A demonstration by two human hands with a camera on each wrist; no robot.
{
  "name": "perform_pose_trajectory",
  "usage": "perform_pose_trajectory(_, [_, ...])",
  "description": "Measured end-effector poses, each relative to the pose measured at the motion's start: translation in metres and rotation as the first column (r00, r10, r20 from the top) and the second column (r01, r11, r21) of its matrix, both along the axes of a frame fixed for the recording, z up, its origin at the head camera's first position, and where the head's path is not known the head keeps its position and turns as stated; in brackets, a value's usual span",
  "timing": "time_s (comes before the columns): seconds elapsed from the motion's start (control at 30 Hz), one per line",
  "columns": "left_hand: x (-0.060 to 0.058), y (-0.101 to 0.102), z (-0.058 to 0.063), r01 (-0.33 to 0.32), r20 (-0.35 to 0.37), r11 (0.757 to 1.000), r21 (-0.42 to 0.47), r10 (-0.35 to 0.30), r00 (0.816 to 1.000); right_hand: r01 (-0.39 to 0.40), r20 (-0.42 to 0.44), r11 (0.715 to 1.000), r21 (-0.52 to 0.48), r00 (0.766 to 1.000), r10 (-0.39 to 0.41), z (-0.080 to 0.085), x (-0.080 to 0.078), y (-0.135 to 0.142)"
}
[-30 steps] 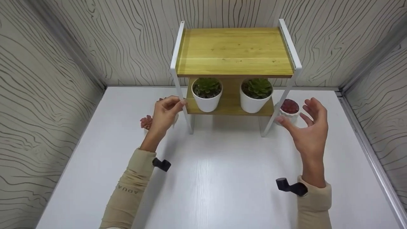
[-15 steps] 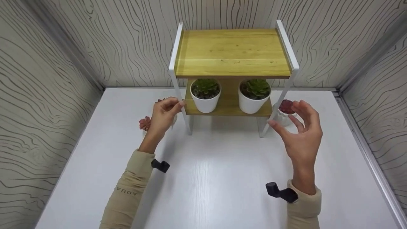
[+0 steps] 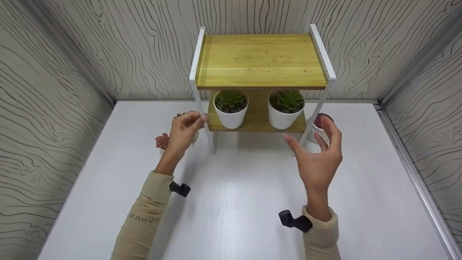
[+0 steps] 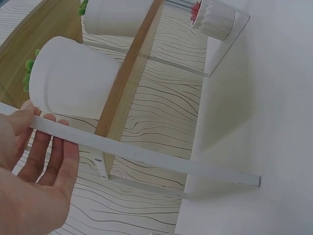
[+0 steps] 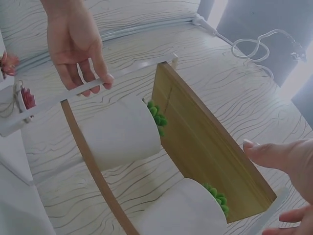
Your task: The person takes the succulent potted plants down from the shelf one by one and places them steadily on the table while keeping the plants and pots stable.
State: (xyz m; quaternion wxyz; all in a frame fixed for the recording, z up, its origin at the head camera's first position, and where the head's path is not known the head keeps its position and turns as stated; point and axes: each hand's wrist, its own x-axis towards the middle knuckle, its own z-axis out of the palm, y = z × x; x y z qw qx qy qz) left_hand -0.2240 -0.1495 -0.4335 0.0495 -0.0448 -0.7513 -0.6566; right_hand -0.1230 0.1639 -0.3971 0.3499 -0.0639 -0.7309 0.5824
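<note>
A two-tier wooden shelf (image 3: pixel 260 59) with a white metal frame stands at the back of the table. My left hand (image 3: pixel 182 133) pinches its left front post (image 4: pixel 122 148) between thumb and fingers. My right hand (image 3: pixel 319 162) holds nothing; its thumb and fingers are spread apart in a curve before the right front post (image 3: pixel 308 126). In the right wrist view that thumb is near the upper board's edge. On the lower board sit two white pots with green succulents, a left pot (image 3: pixel 231 120) and a right pot (image 3: pixel 282 120).
A red succulent (image 3: pixel 322 118) in a white pot stands right of the shelf, partly behind my right hand. Left of it, a pinkish-red succulent (image 3: pixel 162 141) and another are mostly hidden by my left hand. Patterned walls enclose the white table (image 3: pixel 231 202).
My right hand has moved left from beside the red succulent to in front of the shelf's right post. My left hand stays on the left post. The head view has shifted slightly.
</note>
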Motion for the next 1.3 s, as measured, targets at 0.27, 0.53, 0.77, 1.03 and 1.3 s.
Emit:
perform_pose_trajectory(0.27, [-0.001,0.001,0.000,-0.009,0.010,1.000,0.004,0.009,1.000,0.094,-0.025,0.994,-0.053,0.995,-0.096,-0.016,-0.010,-0.026])
perform_pose_trajectory(0.53, [0.001,0.003,0.001,-0.020,0.022,1.000,0.000,0.020,1.000,0.123,-0.006,0.992,-0.025,0.992,-0.124,-0.028,-0.025,-0.040])
perform_pose_trajectory(0.77, [0.000,0.001,0.000,-0.022,0.024,1.000,-0.004,0.022,0.999,0.119,0.072,0.993,-0.008,0.990,-0.118,-0.029,-0.033,-0.043])
perform_pose_trajectory(1.03, [-0.001,0.001,-0.001,-0.015,0.012,1.000,0.009,0.015,1.000,0.111,0.145,0.994,-0.017,0.984,-0.108,-0.033,-0.041,-0.045])
perform_pose_trajectory(1.3, [0.000,0.000,-0.002,-0.020,0.017,1.000,0.013,0.020,1.000,0.137,0.117,0.991,-0.004,0.984,-0.135,-0.038,-0.050,-0.049])
